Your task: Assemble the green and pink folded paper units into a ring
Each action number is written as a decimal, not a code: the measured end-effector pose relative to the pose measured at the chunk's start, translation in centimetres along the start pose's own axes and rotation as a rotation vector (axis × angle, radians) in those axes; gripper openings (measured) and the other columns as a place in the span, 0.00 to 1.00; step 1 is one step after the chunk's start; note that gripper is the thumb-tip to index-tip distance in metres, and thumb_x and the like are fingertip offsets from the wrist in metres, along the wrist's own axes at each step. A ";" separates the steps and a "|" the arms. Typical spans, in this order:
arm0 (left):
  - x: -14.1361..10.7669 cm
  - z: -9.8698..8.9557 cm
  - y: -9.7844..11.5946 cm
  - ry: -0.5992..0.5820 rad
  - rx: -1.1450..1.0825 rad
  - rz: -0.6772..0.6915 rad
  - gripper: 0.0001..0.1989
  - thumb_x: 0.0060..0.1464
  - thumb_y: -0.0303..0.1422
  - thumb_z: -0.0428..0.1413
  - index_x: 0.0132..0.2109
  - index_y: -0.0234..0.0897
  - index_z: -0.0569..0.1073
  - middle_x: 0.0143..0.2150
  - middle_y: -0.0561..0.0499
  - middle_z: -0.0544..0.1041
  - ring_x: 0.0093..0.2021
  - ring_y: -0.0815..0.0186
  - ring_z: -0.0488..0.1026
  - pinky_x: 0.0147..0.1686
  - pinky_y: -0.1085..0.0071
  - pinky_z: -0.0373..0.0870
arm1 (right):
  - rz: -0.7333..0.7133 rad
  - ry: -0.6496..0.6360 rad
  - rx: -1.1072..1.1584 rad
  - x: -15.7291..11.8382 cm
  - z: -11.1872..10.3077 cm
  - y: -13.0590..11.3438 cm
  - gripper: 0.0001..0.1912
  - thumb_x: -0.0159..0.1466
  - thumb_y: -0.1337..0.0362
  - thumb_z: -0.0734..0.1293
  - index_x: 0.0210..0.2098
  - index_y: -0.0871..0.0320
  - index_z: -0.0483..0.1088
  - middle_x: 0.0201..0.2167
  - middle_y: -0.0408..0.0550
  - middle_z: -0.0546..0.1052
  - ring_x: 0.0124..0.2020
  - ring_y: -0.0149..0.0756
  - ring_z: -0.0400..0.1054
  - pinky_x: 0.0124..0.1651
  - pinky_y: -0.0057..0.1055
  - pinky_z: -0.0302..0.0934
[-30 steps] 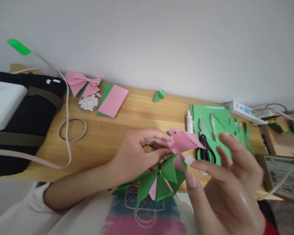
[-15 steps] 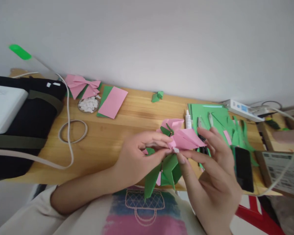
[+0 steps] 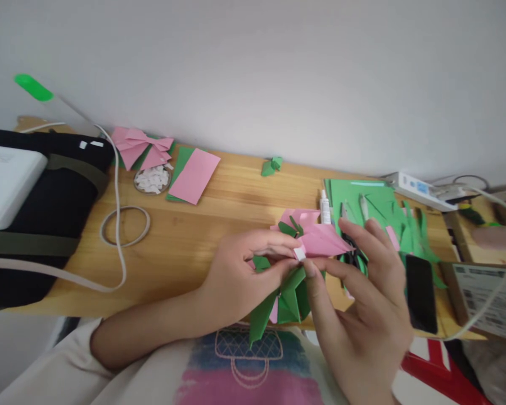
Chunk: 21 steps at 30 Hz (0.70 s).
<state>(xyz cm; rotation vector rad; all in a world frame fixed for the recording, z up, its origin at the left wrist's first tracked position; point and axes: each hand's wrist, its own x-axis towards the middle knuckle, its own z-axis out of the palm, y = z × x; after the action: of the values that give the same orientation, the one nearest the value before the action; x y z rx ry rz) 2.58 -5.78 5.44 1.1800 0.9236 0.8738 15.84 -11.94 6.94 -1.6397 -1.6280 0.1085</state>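
Note:
Above the table's front edge, my left hand (image 3: pixel 240 275) pinches a folded pink and green paper piece (image 3: pixel 324 240) between thumb and fingers. Its pink folds fan out up and to the right, and green folds (image 3: pixel 290 298) hang below. A small white bit (image 3: pixel 299 253) lies against the pink paper between the fingertips of both hands. My right hand (image 3: pixel 362 304) presses thumb and index finger together at the lower edge of that bit, its other fingers raised and spread behind the pink tip.
Pink and green bow (image 3: pixel 145 147), dish of white bits (image 3: pixel 152 179) and pink sheet (image 3: pixel 194 175) stand back left. Glue tube (image 3: pixel 325 208), green papers (image 3: pixel 375 197), phone (image 3: pixel 420 293) and power strip (image 3: pixel 424 190) lie right. A white cable (image 3: pixel 118 225) crosses the left.
The white bit now stands more upright against the pink paper. The pink folds have shifted slightly down and right, and my right hand has turned a little.

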 end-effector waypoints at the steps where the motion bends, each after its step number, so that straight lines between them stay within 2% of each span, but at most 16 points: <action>1: 0.0 0.0 0.0 -0.005 0.001 -0.006 0.07 0.48 0.24 0.62 0.36 0.39 0.78 0.36 0.53 0.83 0.37 0.67 0.80 0.40 0.76 0.78 | -0.001 0.005 -0.003 0.0 0.0 0.0 0.10 0.60 0.73 0.67 0.37 0.51 0.70 0.57 0.48 0.67 0.65 0.55 0.52 0.64 0.63 0.48; 8: 0.0 0.0 0.0 0.013 0.013 0.029 0.07 0.47 0.23 0.62 0.35 0.38 0.78 0.34 0.52 0.83 0.35 0.67 0.81 0.37 0.77 0.78 | -0.013 0.014 -0.039 0.1 0.0 -0.1 0.07 0.61 0.72 0.68 0.36 0.54 0.70 0.56 0.51 0.68 0.65 0.55 0.54 0.64 0.61 0.49; 13: 0.1 0.2 -0.3 0.070 0.029 0.172 0.06 0.48 0.23 0.61 0.35 0.36 0.78 0.32 0.52 0.82 0.32 0.68 0.80 0.32 0.79 0.77 | -0.067 0.039 -0.103 0.2 0.1 -0.1 0.02 0.60 0.70 0.69 0.33 0.59 0.70 0.54 0.58 0.70 0.63 0.58 0.57 0.62 0.58 0.53; 18: 0.3 0.5 -0.3 0.093 0.055 0.157 0.06 0.49 0.21 0.60 0.32 0.37 0.76 0.31 0.53 0.82 0.31 0.70 0.80 0.32 0.80 0.77 | -0.067 0.032 -0.120 0.3 0.3 -0.1 0.02 0.60 0.71 0.69 0.32 0.60 0.71 0.53 0.62 0.70 0.63 0.58 0.57 0.62 0.56 0.53; 21: 0.3 0.5 -0.3 0.113 0.069 0.150 0.05 0.50 0.23 0.60 0.34 0.37 0.76 0.30 0.54 0.81 0.30 0.70 0.79 0.31 0.80 0.76 | -0.058 0.027 -0.135 0.4 0.2 -0.3 0.02 0.61 0.70 0.68 0.32 0.60 0.70 0.53 0.62 0.71 0.63 0.57 0.57 0.62 0.55 0.53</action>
<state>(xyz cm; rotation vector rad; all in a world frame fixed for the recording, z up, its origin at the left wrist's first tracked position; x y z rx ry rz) 3.23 -5.72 5.18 1.2825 0.9722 1.0443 15.55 -11.54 7.13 -1.6850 -1.6922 -0.0545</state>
